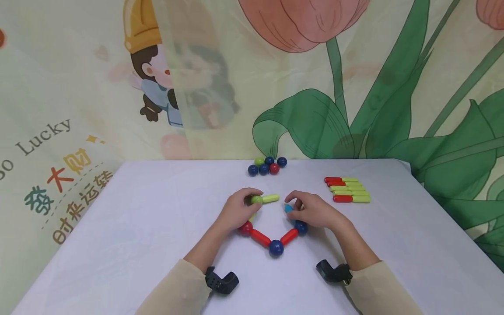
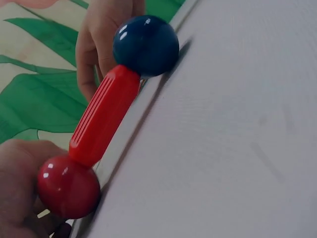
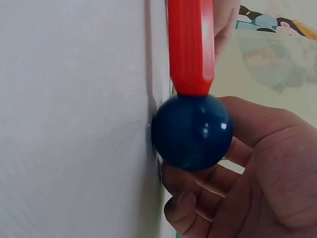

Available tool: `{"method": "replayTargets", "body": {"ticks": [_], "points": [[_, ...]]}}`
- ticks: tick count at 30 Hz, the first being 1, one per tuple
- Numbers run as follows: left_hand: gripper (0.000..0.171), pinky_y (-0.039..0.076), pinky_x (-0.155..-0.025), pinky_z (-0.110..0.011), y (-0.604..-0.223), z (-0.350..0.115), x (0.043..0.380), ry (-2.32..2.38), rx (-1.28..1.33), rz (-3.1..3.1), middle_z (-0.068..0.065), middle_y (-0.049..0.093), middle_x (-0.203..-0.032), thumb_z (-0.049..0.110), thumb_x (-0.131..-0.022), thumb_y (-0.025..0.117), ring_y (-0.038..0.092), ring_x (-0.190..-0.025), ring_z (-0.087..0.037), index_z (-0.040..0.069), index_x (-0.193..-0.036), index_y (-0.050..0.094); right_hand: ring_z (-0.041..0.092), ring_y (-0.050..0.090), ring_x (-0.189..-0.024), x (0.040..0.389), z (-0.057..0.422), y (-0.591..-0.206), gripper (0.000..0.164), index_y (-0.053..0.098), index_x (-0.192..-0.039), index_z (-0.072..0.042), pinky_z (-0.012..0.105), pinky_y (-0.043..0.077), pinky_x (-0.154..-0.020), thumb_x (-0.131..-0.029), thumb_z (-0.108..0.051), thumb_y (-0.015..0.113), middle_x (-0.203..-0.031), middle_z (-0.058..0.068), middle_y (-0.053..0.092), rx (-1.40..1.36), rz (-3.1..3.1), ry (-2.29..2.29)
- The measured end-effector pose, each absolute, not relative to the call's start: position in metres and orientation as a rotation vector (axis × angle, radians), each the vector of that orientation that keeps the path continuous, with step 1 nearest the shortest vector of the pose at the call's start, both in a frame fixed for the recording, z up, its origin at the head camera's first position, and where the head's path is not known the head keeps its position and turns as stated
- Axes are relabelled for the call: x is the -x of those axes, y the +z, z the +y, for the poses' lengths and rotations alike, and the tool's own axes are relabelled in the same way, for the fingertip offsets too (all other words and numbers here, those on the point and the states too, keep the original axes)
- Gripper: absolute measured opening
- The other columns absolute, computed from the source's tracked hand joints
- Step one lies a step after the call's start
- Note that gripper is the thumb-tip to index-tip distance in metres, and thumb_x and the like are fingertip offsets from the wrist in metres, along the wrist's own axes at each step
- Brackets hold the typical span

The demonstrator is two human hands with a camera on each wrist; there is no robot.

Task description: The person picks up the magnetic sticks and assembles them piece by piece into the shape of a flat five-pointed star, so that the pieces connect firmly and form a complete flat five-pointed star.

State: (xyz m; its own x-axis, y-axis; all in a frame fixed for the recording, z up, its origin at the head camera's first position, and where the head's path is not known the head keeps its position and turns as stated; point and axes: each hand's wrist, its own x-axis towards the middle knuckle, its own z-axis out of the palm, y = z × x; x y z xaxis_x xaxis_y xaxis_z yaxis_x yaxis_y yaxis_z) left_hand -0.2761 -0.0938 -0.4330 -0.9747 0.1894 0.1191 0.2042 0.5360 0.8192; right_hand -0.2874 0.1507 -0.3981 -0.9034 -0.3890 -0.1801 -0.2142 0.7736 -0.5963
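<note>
My left hand (image 1: pixel 235 209) grips a green ball (image 1: pixel 257 200) between thumb and fingers; a light green rod (image 1: pixel 271 198) sticks out from it to the right. Below that hand, a red ball (image 1: pixel 246 228) joins a red rod (image 1: pixel 260 237), which runs to a dark blue ball (image 1: pixel 276 248) at the front. A second red rod (image 1: pixel 289 236) leads up to another dark blue ball (image 1: pixel 301 227). From there rises a light blue rod (image 1: pixel 288 208), held by the thumb and curled fingers of my right hand (image 1: pixel 313 210). The right wrist view shows those fingers behind the blue ball (image 3: pixel 192 133).
At the table's (image 1: pixel 157 210) back edge sits a cluster of several balls, including a red ball (image 1: pixel 274 169) and a green ball (image 1: pixel 258 161). Several red and green rods (image 1: pixel 348 193) lie in a stack to the right. A printed cloth (image 1: pixel 212 87) hangs behind.
</note>
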Motion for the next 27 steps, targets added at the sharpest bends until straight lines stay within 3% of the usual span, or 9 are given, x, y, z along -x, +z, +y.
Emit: {"method": "replayTargets", "body": {"ticks": [6, 27], "points": [[0.026, 0.047, -0.111, -0.048, -0.435, -0.096, 0.278, -1.510, 0.327, -2.689, -0.006, 0.070, -0.126, 0.012, -0.095, 0.069, 0.060, -0.120, -0.027, 0.016, -0.120, 0.074, 0.021, 0.059, -0.089, 0.289, 0.151, -0.398, 0.038, 0.064, -0.129, -0.010, 0.031, 0.055, -0.074, -0.094, -0.022, 0.073, -0.099, 0.007, 0.066, 0.478, 2.678, -0.850], [0.025, 0.049, -0.108, -0.047, -0.441, -0.095, 0.274, -1.463, 0.338, -2.651, -0.006, 0.070, -0.126, 0.014, -0.096, 0.068, 0.061, -0.115, -0.026, 0.016, -0.120, 0.073, 0.021, 0.062, -0.088, 0.296, 0.152, -0.384, 0.040, 0.065, -0.130, -0.010, 0.034, 0.058, -0.075, -0.093, -0.025, 0.074, -0.106, 0.009, 0.067, 0.456, 2.641, -0.741]]}}
